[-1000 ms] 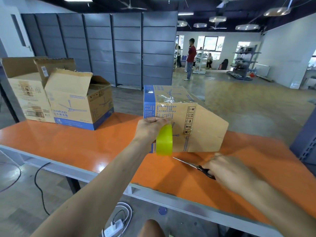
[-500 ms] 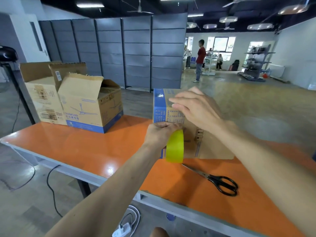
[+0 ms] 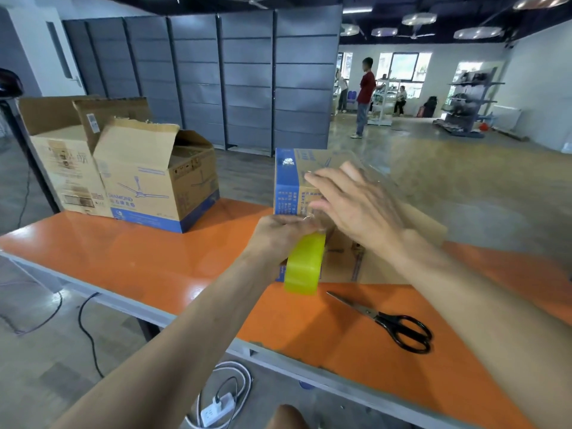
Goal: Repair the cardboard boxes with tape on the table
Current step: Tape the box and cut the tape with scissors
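- My left hand (image 3: 278, 236) is gripping the yellow tape roll (image 3: 305, 264) against the cardboard box (image 3: 286, 181), which is standing at 12 o'clock on the orange table (image 3: 154, 261).
- My right hand (image 3: 356, 205) is resting flat on the box, fingers straight.
- Scissors (image 3: 399, 325) are lying at 4 o'clock; open boxes (image 3: 148, 181) at 10 o'clock.
- Grey panels (image 3: 247, 82) are lining the room.

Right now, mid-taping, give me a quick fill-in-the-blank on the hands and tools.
The left hand grips a roll of ____ tape. The right hand, fingers straight, lies against the cardboard box and holds ____. The scissors, touched by neither hand, have ____ handles.
Missing: yellow; nothing; black.
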